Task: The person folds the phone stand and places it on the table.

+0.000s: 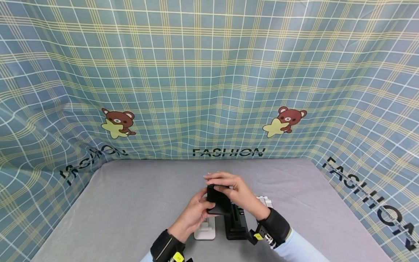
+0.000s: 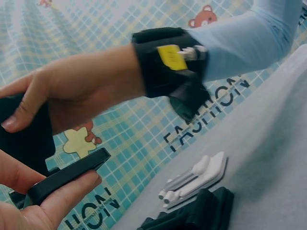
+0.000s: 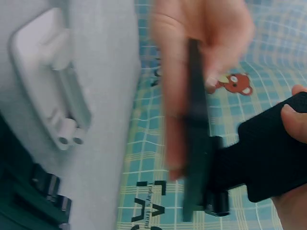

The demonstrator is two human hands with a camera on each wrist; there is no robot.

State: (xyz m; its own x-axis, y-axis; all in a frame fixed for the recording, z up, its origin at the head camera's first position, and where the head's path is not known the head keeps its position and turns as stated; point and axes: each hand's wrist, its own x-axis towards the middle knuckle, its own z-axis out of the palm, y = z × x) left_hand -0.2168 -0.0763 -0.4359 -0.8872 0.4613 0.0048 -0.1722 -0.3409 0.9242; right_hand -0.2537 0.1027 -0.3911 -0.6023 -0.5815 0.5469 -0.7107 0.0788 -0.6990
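Note:
Both hands hold a black folding stand, apparently for a phone, above the table; in the head view its dark panel (image 1: 220, 202) faces the camera. My left hand (image 1: 193, 214) grips the lower plate, seen edge-on as a slim black slab (image 2: 67, 177) in the left wrist view. The right hand (image 1: 234, 187) pinches the other plate (image 3: 276, 148), thumb flat on its face. A short hinged arm (image 3: 228, 165) joins the two plates, which stand unfolded at an angle. Fingers cover part of both plates.
Below the hands, a folded white stand (image 1: 205, 233) lies on the grey tabletop (image 1: 137, 203). Right of it is a folded black stand (image 1: 236, 231). A further white stand (image 2: 204, 177) lies beyond, partly behind the right forearm in the head view. Checked cloth (image 1: 209, 91) hangs around the table.

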